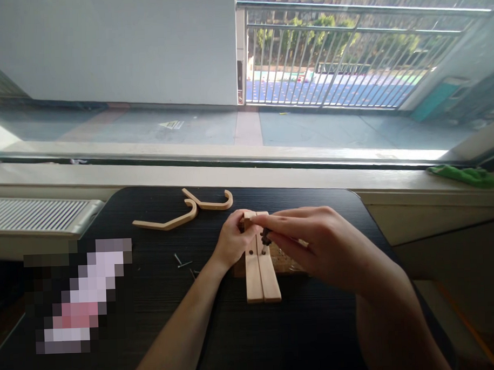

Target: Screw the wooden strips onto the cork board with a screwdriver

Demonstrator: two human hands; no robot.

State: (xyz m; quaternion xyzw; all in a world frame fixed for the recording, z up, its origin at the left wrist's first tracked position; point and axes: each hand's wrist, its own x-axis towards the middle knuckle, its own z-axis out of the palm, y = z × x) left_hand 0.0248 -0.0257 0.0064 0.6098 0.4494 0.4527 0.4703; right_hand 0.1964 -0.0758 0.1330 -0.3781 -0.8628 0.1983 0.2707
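Two pale wooden slats [255, 284] lie side by side with a narrow gap between them, pointing toward me. My left hand [231, 240] is closed around their far end, the thumb on top. Above the right slat, my right hand [309, 234] grips a short dark screwdriver [266, 237], its tip down at a hole in the wood. A similar dark hole shows in the left slat. Beneath the slats sits a brown wooden block [288, 262], partly hidden by my right hand.
Two curved wooden hooks [167, 224] rest at the back left of the black table [317, 328]. Several loose screws [184, 264] lie left of my left hand. A blurred patch covers the table's left side. Behind are a window sill [109, 173] and a green cloth [463, 176].
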